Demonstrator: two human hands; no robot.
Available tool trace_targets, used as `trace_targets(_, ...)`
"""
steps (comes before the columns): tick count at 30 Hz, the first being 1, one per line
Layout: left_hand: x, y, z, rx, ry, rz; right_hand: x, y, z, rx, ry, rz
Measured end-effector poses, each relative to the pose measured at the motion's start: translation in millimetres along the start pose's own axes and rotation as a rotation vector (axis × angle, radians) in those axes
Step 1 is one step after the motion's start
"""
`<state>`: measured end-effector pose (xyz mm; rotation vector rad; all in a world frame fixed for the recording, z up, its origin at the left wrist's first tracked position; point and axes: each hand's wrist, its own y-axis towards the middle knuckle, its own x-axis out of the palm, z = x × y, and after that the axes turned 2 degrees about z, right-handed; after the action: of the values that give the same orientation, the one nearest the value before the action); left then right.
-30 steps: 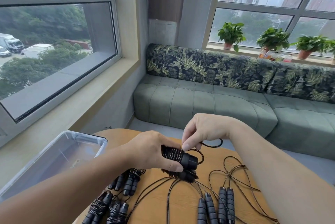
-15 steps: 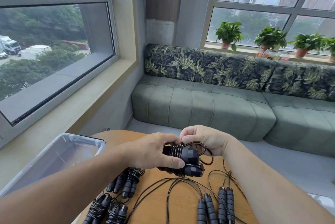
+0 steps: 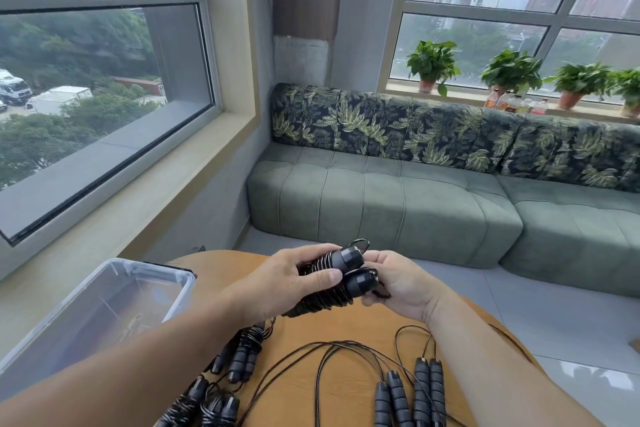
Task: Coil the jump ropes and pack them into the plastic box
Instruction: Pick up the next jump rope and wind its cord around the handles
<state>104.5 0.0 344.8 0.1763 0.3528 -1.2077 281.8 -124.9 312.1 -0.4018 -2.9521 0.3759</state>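
A coiled rope [image 3: 334,279] is gripped above the table [image 3: 349,340] by both hands' curled fingers [image 3: 320,278], right of the open box [image 3: 104,302].

Lighting: bright, diffuse daylight from the left window [image 3: 100,87] and the rear window [image 3: 519,18]; hazy outside, sky near-white at top right. Shadows: soft, faint, under the forearms on the table [image 3: 346,350]. Glare: pale sheen on the plastic box [image 3: 180,284] and the floor tiles [image 3: 581,371]. Focus: sharp centre, slight softness at corners. Distortion: wide-angle, window frames bowed and leaning toward the edges
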Motion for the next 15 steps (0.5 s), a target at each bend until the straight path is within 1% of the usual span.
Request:
trace_targets(3, 2, 5, -4, 0.014, 0.053, 0.036, -2, -5, -7, -0.014, -0.154, 0.053)
trace_targets(5, 3, 9, -11, 0.018, 0.14, 0.049, -6, -7, -9, -0.04, -0.29, 0.131)
trace_targets(7, 4, 12, -16, 0.025, 0.236, 0.078, -11, -7, -8, -0.087, -0.34, 0.22)
trace_targets(9, 3, 15, -18, 0.042, 0.351, 0.118, -12, -6, -7, -0.121, -0.308, 0.271)
trace_targets(12, 2, 16, -16, 0.07, 0.478, 0.152, -10, -3, -8, -0.126, -0.187, 0.337)
trace_targets(15, 0, 14, -13, 0.078, 0.593, 0.168, -9, -1, -11, -0.173, -0.109, 0.525)
